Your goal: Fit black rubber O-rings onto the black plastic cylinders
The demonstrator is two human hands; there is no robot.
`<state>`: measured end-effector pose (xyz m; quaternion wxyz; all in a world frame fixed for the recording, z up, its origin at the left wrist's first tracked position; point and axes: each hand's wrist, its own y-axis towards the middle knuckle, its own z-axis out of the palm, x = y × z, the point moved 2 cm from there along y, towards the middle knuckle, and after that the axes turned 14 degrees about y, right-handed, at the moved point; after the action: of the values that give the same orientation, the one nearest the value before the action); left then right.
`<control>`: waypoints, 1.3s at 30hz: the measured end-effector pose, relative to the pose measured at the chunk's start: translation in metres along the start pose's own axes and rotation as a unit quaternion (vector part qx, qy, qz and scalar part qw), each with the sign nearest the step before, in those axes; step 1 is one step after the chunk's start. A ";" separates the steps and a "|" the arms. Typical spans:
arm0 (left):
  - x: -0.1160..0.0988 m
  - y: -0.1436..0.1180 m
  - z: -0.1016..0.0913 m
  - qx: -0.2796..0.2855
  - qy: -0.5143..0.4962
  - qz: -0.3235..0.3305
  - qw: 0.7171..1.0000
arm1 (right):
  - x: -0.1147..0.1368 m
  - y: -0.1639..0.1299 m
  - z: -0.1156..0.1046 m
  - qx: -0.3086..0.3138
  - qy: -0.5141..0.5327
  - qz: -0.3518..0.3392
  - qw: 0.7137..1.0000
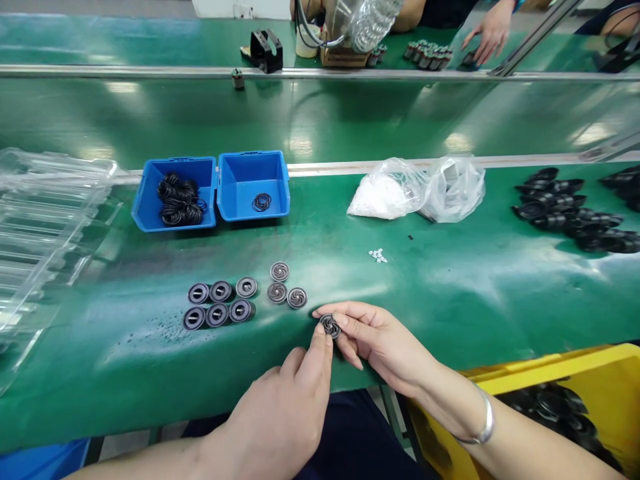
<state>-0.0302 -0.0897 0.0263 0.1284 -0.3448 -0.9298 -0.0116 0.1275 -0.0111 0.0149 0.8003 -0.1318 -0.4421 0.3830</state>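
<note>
My right hand [380,343] pinches a small round grey disc with spiral vanes [330,325] just above the green table's near edge. My left hand [285,413] touches the same disc with its fingertip from below. Three similar spiral discs [286,288] lie on the table just to the upper left. Further left, several black ringed discs [220,303] lie in two short rows.
Two blue bins stand behind: the left one [175,193] holds many black rubber rings, the right one [254,183] a few. Plastic bags [417,190] with white parts, tiny white pieces [379,255], black caps [575,210], clear trays [45,220], a yellow crate [560,387]. Another person's hand [487,33] reaches across.
</note>
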 end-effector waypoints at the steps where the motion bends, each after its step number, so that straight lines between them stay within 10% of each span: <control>1: 0.000 0.000 -0.001 -0.009 0.000 -0.004 1.000 | 0.000 0.001 0.000 -0.002 -0.007 -0.001 1.000; 39: -0.008 0.002 -0.001 -0.047 -0.009 -0.046 0.998 | -0.011 0.001 0.004 0.016 0.011 -0.037 0.999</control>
<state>-0.0227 -0.0934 0.0255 0.1029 -0.3070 -0.9444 -0.0578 0.1205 -0.0187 0.0095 0.8207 -0.1064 -0.4319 0.3586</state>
